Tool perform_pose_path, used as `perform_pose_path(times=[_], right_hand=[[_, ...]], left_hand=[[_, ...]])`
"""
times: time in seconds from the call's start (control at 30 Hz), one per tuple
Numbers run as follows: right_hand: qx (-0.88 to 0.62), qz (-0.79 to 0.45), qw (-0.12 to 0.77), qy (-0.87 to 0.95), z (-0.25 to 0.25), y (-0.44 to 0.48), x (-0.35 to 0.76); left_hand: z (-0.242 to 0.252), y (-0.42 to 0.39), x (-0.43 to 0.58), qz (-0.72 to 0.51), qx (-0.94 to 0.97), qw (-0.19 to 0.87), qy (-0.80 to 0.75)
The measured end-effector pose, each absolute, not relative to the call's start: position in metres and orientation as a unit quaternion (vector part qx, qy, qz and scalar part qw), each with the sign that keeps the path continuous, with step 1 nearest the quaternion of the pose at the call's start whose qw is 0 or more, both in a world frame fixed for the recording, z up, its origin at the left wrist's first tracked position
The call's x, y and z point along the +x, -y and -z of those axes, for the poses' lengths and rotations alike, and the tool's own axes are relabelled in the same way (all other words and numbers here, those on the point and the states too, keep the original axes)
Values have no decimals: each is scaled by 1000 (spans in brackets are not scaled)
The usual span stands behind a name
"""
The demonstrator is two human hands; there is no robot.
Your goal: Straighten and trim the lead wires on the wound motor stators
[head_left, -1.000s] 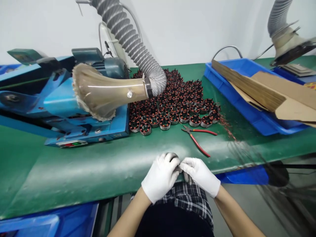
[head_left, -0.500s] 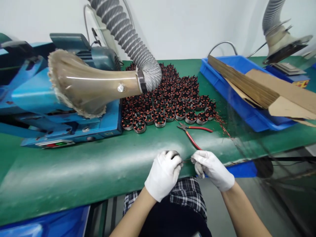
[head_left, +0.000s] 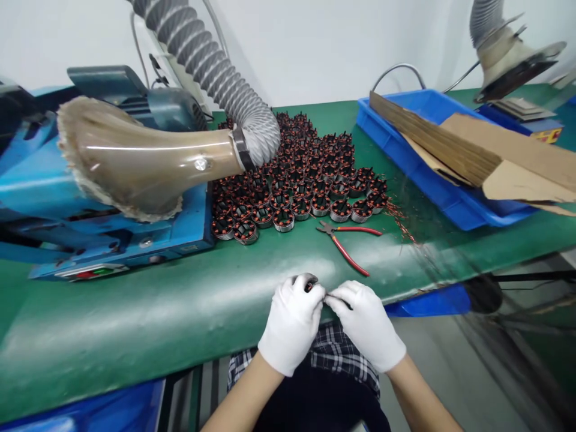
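Observation:
White gloves cover both hands near the front edge of the green bench. My left hand [head_left: 294, 321] is closed around a motor stator [head_left: 309, 287]; only a small dark and copper-coloured bit of it shows between the fingers. My right hand [head_left: 362, 321] is in a pinch, fingertips close against the left ones; I cannot make out clearly what is in them, though a thin wire showed there earlier. Beyond the hands lie red-handled cutting pliers [head_left: 348, 255], jaws to the left. Many similar stators [head_left: 283, 220] with copper windings crowd the bench behind them.
A blue machine [head_left: 135, 258] with a hood [head_left: 148, 150] and grey hose [head_left: 216, 66] stands left. At right is a blue bin [head_left: 405, 144] holding cardboard [head_left: 441, 144]. Copper wire scraps [head_left: 402, 222] lie beside the stators. Another hood [head_left: 517, 66] hangs far right.
My right hand has moved left, closing the gap to my left hand that a thin wire spanned. The whole view has shifted slightly; the pliers lie as before.

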State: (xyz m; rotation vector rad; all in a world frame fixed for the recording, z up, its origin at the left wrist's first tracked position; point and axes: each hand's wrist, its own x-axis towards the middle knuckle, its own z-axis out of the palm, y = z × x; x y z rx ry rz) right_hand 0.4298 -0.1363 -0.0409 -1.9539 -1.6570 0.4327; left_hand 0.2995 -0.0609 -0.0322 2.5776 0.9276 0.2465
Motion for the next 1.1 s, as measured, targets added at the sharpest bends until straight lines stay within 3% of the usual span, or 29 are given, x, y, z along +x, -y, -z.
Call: perform_pose_path(times=[0.2, 0.33, 0.57, 0.77, 0.87, 1.1], right_hand=[[-815, 10, 388, 430, 19, 143, 468], [-786, -85, 437, 428, 7, 150, 474], [-637, -195, 370, 647, 9, 144, 440], [-639, -97, 150, 748, 13, 131, 438], [-616, -64, 83, 781, 13, 124, 438], [-585, 38, 86, 806, 22, 122, 441]], left_hand=[[31, 61, 299, -83, 922, 188, -329], [31, 61, 299, -79, 919, 191, -335], [28, 63, 298, -90, 916, 204, -333], [33, 62, 297, -98, 916, 205, -332], [33, 61, 297, -92, 913, 213, -335], [28, 60, 295, -95, 899, 266, -336]])
